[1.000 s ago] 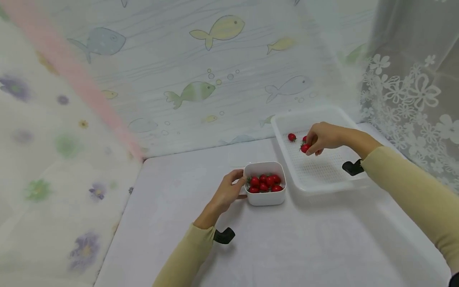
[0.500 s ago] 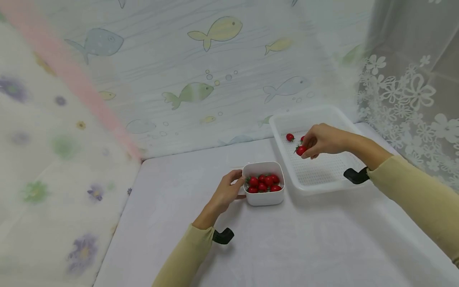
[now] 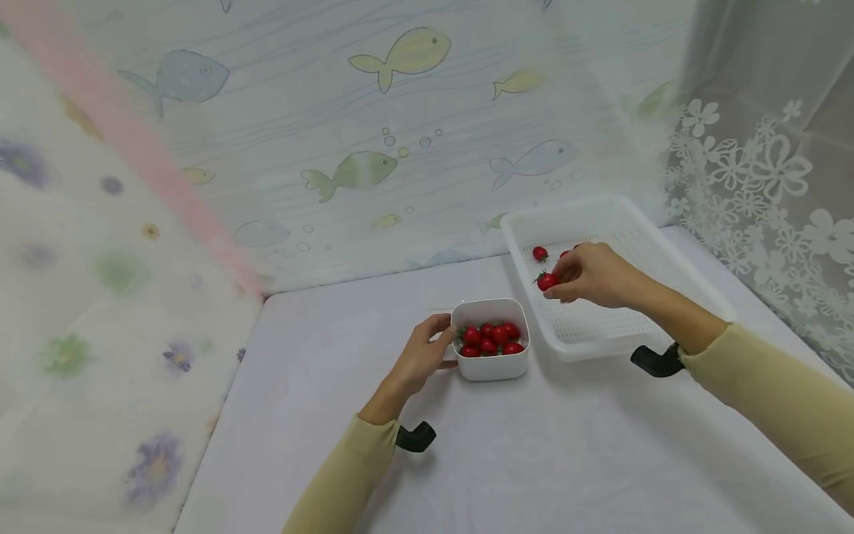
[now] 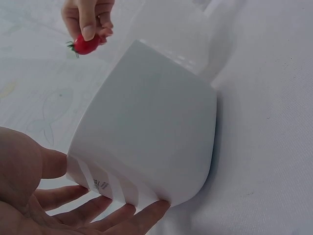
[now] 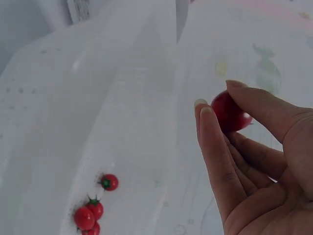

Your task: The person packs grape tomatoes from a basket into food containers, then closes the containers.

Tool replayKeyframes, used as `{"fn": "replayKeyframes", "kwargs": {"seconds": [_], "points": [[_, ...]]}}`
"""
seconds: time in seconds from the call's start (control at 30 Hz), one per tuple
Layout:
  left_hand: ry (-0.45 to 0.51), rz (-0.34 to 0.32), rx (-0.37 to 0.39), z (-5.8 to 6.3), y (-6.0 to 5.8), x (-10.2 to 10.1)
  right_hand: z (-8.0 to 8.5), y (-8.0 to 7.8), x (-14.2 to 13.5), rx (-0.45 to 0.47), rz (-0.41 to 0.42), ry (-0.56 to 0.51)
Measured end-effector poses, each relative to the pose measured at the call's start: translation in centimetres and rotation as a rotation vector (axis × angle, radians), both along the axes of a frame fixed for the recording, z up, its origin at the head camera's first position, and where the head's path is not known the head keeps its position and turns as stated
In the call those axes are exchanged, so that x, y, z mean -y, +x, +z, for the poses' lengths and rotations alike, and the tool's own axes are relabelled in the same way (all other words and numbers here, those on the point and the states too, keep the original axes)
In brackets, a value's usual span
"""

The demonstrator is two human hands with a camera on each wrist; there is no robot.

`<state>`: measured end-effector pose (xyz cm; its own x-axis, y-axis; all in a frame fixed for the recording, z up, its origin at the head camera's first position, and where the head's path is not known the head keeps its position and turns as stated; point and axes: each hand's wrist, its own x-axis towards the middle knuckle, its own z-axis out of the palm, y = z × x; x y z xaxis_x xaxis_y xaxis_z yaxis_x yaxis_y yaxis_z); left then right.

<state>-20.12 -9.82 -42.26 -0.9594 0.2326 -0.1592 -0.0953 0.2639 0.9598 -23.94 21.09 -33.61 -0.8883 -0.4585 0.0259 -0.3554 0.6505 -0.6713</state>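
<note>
In the head view, my left hand holds a small white box by its left side. The left wrist view shows the thumb at the rim and several fingertips on the outer wall. Several red cherry tomatoes lie in the box. My right hand pinches one cherry tomato between thumb and fingers, its green stem end pointing left in the head view. That hand is over the left part of a white perforated basket. Loose cherry tomatoes lie in this basket, partly behind the hand in the head view.
A white cloth covers the table. Behind it hangs a fish-print sheet, with a flowered sheet at the left. White lace curtain hangs close to the basket on the right.
My right hand has moved left and slightly toward me with the pinched cherry tomato, drawing it away from those in the basket. The left hand and the box have stayed in place.
</note>
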Motion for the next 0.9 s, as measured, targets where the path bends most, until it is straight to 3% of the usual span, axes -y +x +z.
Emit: {"fn": "replayKeyframes", "kwargs": {"seconds": [0.53, 0.7, 0.9], "points": [[0.001, 0.001, -0.004, -0.1, 0.0, 0.2, -1.5, 2.4, 3.7, -0.043, 0.042, -0.068], [0.009, -0.018, -0.002, 0.5, 0.0, 0.1, -2.0, 2.5, 5.2, -0.055, 0.083, -0.056], [0.004, -0.006, 0.003, 0.0, -0.1, 0.2, -2.6, 2.3, 7.2, -0.081, 0.120, -0.054]]}}
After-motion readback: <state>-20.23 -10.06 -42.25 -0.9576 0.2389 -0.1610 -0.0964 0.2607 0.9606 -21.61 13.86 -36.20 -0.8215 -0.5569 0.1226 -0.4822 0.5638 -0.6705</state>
